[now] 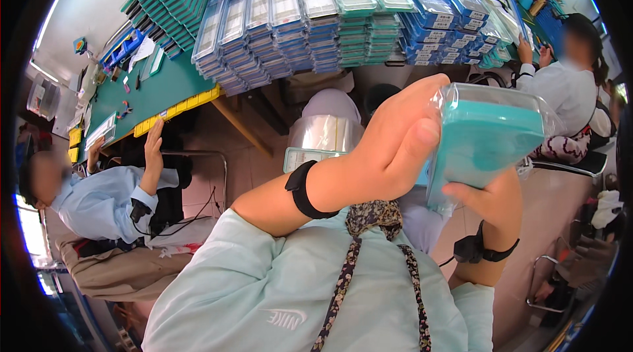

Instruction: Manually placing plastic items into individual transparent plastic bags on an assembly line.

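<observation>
A flat teal box in a clear plastic sleeve (484, 134) is held up in front of me, tilted, to the right of my middle. My left hand (405, 141) presses against its left side, the thumb near the sleeve's edge and the other fingers partly hidden. From below, my right hand (491, 197) grips the box with the thumb on the near face; its other fingers are hidden behind it. Loose clear film sticks out past the box's upper edge. On my lap lie a stack of clear plastic sleeves (323, 133) and a flat teal-edged pack (306, 156).
Tall stacks of blue and teal flat packs (369, 39) line the table edge ahead. A green-topped table (142, 98) with yellow trays (178, 111) is at the left. One person (112, 194) sits at left, another (573, 88) at right. A chair (573, 164) stands at right.
</observation>
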Demonstrator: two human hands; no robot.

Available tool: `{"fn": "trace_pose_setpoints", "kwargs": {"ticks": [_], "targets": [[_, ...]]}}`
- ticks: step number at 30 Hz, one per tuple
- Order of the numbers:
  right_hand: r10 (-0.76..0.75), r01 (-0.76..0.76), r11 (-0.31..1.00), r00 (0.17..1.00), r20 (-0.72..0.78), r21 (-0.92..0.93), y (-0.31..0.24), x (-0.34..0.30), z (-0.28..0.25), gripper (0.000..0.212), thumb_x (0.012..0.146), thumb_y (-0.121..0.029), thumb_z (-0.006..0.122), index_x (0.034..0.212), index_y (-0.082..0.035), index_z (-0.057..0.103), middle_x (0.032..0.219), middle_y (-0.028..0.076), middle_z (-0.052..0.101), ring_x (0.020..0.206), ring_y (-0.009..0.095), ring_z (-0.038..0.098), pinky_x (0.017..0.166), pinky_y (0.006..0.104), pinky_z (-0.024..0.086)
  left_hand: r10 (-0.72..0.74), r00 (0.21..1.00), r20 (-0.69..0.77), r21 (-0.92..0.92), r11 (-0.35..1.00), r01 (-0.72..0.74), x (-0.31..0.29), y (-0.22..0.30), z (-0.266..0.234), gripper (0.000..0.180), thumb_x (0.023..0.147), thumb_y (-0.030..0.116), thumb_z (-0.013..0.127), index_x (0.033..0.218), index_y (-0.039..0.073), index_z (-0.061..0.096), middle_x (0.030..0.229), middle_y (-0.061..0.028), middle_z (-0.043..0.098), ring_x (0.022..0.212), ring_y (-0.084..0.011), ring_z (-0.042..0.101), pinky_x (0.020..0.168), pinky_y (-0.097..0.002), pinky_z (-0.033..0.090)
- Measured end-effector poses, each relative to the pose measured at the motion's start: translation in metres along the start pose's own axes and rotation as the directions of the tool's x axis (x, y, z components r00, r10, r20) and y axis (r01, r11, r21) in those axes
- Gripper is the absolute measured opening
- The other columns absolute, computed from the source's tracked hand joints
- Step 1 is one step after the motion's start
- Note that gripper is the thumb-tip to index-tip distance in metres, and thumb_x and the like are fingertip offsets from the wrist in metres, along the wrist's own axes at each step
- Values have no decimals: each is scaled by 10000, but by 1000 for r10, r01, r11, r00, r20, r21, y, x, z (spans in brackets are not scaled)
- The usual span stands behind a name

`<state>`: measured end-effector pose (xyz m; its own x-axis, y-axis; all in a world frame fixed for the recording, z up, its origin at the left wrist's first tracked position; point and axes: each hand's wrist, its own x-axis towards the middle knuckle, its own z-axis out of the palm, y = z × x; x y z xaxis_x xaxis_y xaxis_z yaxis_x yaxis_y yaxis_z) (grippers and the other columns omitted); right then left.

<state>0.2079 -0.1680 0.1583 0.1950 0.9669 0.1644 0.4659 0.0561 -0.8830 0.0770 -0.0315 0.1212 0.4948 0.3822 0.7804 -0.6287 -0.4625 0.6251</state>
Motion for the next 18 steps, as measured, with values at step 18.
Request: {"fn": "trace_pose_setpoints", "kwargs": {"ticks": [18], "targets": [[-93,110,859,994,-60,499,32,-75,-120,551,758,-251,730,1213,-77,474,1112,15,562,1053,193,541,908,362,425,22,1000,-11,141,990,-20,10,23,-23,311,745,201,725,660,45,470,641,-41,412,549,-160,357,489,-296,274]]}}
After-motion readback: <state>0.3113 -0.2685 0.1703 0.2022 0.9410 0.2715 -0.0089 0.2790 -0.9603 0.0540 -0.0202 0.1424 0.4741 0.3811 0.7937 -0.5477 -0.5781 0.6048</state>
